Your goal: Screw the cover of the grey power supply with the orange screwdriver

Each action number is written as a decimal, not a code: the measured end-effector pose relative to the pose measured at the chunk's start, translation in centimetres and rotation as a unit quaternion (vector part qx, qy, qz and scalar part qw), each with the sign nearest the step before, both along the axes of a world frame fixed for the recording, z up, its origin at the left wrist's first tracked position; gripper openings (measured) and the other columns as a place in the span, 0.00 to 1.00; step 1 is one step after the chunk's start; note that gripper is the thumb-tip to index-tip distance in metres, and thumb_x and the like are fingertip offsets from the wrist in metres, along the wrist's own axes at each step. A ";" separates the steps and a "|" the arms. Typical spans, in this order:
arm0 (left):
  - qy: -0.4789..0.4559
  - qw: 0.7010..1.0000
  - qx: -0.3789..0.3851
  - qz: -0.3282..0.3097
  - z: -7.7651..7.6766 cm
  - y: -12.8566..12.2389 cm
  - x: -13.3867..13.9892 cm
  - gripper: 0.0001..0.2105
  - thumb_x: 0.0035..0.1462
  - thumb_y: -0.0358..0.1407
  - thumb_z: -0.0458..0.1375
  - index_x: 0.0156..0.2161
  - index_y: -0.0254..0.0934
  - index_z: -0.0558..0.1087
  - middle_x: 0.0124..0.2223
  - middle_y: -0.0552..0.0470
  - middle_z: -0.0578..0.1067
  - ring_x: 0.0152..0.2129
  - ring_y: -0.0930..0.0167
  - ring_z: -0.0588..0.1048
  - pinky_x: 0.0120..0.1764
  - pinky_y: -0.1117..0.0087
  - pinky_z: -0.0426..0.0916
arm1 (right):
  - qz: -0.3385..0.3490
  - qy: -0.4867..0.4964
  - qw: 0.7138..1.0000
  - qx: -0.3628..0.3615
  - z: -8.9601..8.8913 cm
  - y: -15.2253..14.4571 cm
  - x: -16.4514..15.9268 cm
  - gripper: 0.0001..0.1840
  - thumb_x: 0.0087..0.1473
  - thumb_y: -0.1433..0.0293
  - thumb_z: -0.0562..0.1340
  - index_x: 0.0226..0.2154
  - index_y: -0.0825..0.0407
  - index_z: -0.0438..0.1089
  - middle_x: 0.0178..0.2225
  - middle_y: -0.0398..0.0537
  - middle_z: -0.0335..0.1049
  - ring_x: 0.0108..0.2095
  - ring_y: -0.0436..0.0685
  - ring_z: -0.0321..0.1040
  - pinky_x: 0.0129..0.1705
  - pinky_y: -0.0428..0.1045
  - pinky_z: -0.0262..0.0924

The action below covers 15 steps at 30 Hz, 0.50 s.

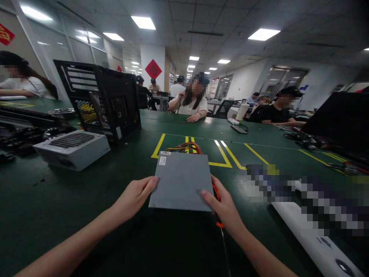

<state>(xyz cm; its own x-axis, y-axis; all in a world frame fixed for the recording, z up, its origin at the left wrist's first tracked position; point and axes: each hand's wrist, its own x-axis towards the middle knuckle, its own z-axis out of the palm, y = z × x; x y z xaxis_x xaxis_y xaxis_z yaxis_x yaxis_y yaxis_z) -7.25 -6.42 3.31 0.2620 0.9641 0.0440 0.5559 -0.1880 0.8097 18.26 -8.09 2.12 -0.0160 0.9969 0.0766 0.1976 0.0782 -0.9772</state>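
Note:
A grey computer power supply is held between my two hands over the green table, its flat plain side facing up. Two small white labels show near its upper left corner. At its left edge my left hand is closed, thumb against the side. Gripping the right edge, my right hand has its thumb on top. A screwdriver with an orange and black handle is also tucked in my right hand, its thin shaft pointing down. Red, black and yellow cables bunch beyond the far edge.
Another power supply with a fan grille lies left, before an open black computer case. A white panel lies right. Cables and a phone lie farther back. A person sits across the table.

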 end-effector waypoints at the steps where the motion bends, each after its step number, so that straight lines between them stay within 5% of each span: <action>1: -0.008 1.000 0.004 0.008 -0.1 0.6 0.1 0.24 0.58 0.52 0.41 0.30 0.35 0.69 0.27 0.53 0.69 0.24 0.69 0.68 0.29 0.72 0.61 | -0.002 0.002 1.000 -0.016 0.0 0.1 -0.1 0.37 0.46 0.54 0.60 0.56 0.50 0.53 0.36 0.48 0.69 0.23 0.50 0.63 0.21 0.46 0.59; 4: -0.028 1.000 -0.008 0.001 -0.5 1.8 0.2 0.24 0.57 0.52 0.40 0.28 0.34 0.67 0.25 0.53 0.68 0.23 0.69 0.66 0.29 0.71 0.61 | -0.011 0.013 0.999 -0.041 -0.2 0.0 -0.4 0.38 0.47 0.54 0.59 0.58 0.49 0.52 0.30 0.45 0.67 0.16 0.45 0.54 0.16 0.44 0.52; 9: -0.018 1.000 0.023 -0.007 -0.9 3.5 0.2 0.23 0.56 0.51 0.42 0.26 0.34 0.67 0.23 0.53 0.66 0.21 0.70 0.65 0.28 0.72 0.60 | -0.034 0.019 0.999 -0.021 -0.5 0.5 -0.6 0.35 0.48 0.54 0.59 0.56 0.48 0.54 0.33 0.48 0.68 0.17 0.45 0.54 0.15 0.43 0.51; 15: -0.030 0.997 0.066 0.018 -1.3 8.6 1.5 0.22 0.53 0.50 0.44 0.19 0.36 0.62 0.20 0.53 0.64 0.20 0.71 0.62 0.27 0.72 0.57 | -0.051 0.055 0.997 0.025 -1.8 5.1 -0.1 0.31 0.47 0.55 0.61 0.53 0.47 0.59 0.29 0.43 0.67 0.14 0.42 0.53 0.13 0.42 0.49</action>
<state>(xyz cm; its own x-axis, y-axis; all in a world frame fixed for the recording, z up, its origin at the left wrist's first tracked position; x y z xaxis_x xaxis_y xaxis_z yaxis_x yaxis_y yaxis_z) -5.70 2.22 2.03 0.2207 0.9575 0.1858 0.5149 -0.2761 0.8116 18.14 -3.03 0.34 0.0967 0.9878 0.1223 0.0982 0.1128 -0.9887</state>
